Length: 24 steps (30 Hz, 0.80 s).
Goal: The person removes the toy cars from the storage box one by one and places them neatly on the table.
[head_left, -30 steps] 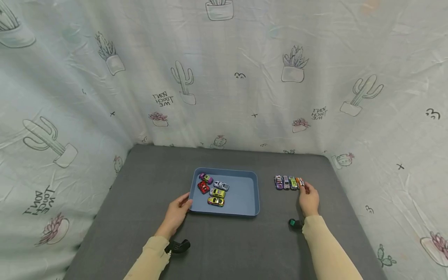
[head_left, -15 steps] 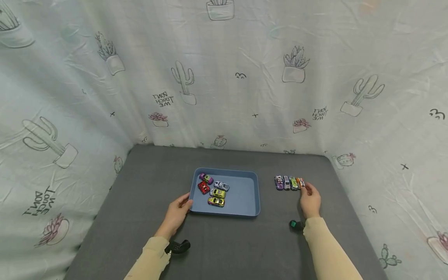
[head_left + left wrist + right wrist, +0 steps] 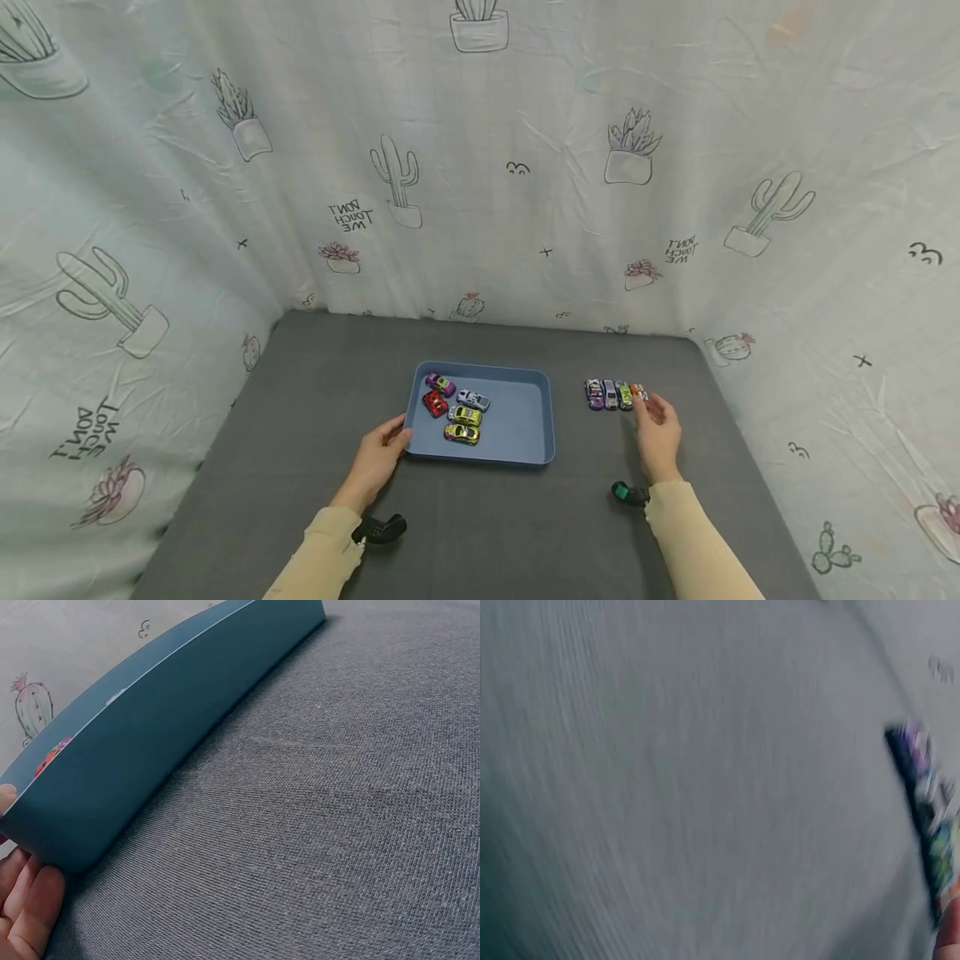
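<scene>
Pale yellow sleeves [image 3: 701, 542], 2 black wrist cameras [image 3: 386, 529]

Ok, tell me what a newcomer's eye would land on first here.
Probably the blue tray, below centre in the head view, with five toy cars mostly in its left half. Next, the row of four toy cars to the tray's right, the right grip at its orange end. Behind, the pale cactus-print cloth fills much of the picture.

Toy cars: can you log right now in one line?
left hand: grips blue tray | right hand: at orange car | car row: four, beside tray | tray: cars inside
</scene>
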{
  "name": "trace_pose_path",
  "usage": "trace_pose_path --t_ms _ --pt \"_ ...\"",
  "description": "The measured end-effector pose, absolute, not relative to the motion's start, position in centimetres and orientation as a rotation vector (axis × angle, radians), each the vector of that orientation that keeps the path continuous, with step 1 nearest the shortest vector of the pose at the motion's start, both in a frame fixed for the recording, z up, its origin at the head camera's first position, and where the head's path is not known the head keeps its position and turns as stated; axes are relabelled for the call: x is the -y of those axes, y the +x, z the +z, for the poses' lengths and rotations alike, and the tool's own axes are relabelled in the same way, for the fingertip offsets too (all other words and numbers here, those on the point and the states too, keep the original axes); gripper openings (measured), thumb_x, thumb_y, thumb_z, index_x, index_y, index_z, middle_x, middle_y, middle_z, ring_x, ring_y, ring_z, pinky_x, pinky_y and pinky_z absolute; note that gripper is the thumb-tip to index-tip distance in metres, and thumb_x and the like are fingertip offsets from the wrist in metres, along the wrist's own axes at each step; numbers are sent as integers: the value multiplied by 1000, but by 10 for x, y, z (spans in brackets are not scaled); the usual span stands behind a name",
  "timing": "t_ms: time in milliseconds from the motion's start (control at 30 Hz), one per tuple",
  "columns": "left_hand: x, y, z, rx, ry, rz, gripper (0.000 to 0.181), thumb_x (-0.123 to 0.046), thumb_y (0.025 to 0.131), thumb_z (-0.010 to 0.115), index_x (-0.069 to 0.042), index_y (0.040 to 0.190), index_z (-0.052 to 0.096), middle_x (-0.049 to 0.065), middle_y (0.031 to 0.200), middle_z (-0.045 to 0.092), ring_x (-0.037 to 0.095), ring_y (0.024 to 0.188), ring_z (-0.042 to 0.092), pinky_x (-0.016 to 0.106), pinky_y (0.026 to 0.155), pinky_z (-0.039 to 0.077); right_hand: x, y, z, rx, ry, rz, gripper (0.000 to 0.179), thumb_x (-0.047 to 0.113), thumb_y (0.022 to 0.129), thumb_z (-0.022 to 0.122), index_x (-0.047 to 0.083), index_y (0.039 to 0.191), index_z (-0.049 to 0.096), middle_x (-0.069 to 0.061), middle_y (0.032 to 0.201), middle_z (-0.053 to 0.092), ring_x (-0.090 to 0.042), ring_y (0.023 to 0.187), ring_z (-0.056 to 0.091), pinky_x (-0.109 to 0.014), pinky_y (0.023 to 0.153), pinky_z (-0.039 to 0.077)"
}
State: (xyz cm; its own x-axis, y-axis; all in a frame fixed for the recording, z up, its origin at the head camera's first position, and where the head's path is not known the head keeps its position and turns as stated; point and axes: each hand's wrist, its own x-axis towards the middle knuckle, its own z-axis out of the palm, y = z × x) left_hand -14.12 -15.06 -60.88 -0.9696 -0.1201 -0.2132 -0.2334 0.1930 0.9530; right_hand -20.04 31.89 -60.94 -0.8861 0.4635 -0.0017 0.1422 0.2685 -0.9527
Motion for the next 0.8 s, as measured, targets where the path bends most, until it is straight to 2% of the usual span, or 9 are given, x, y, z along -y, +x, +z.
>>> trace_pose_path --t_ms 67,167,267,400,567,800 --pt "151 -141 -608 -2355 -344 1911 44 -22 99 58 -9 141 51 13 133 57 24 119 56 40 95 49 -309 -198 -602 2262 -481 1681 68 49 93 60 8 144 43 -14 131 52 -20 110 51 -19 75 47" --pt "151 -141 -608 -2356 -337 1911 44 -22 99 58 -9 141 51 13 134 56 25 119 55 40 95 49 -293 -196 -591 2271 -383 1712 65 44 92 64 6 141 47 -14 126 55 -13 100 54 -14 68 46" --pt "151 -141 -609 -2349 -340 1918 44 -22 99 58 -9 141 51 13 134 56 25 119 55 39 95 49 -277 -194 -579 2297 -313 1746 61 39 91 68 5 138 50 -14 123 58 -9 97 55 -12 71 46" --pt "151 -141 -611 -2347 -334 1928 44 -22 99 58 -9 141 50 14 135 55 25 120 55 40 95 49 -249 -181 -551 2392 -187 1718 55 31 92 69 3 136 52 -17 122 60 -15 101 56 -13 76 46" --pt "151 -141 -613 -2359 -335 1921 44 -21 100 57 -9 141 50 14 135 55 25 120 55 40 94 50 -223 -181 -555 2411 -47 1750 53 33 87 74 10 131 57 -12 120 61 -19 100 58 -19 80 49" --pt "150 -141 -611 -2358 -344 1923 43 -19 100 57 -9 141 50 15 134 55 26 120 55 41 94 50 -189 -180 -567 2469 83 1761 52 37 84 76 15 128 59 -14 122 60 -23 101 59 -35 86 49"
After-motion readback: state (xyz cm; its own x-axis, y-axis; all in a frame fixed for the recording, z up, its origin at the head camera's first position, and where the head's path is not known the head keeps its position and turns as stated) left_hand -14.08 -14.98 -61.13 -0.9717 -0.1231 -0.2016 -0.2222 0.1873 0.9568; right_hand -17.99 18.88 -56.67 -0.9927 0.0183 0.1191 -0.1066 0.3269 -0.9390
